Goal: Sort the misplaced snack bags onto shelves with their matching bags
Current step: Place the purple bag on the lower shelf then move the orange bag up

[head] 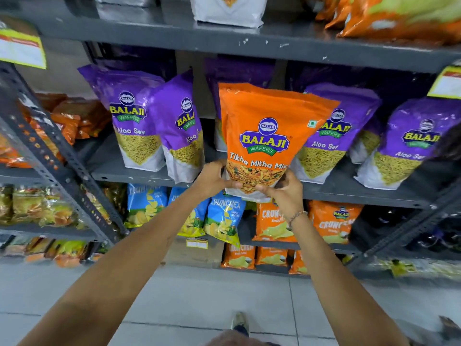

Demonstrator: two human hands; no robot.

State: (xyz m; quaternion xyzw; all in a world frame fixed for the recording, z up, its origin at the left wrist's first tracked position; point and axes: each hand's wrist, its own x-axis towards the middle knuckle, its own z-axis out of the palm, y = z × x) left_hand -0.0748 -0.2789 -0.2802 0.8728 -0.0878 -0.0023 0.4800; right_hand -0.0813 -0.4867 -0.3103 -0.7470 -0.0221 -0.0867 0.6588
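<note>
An orange Tikha Mitha Mix bag [269,121] stands upright in front of the middle shelf [139,174], among several purple Aloo Sev bags [134,116]. My left hand [214,177] grips its lower left corner. My right hand [287,189] grips its lower right corner. The bag's bottom edge hangs just past the shelf's front lip. More orange bags [389,18] lie on the top shelf at the right.
Blue Crunchex bags [222,216] and orange Crunchex bags [331,221] fill the shelves below. A slanted grey rack post [50,151] stands at the left, with orange packs [72,118] behind it. White bags [228,11] sit on the top shelf. Grey floor tiles [199,295] lie underfoot.
</note>
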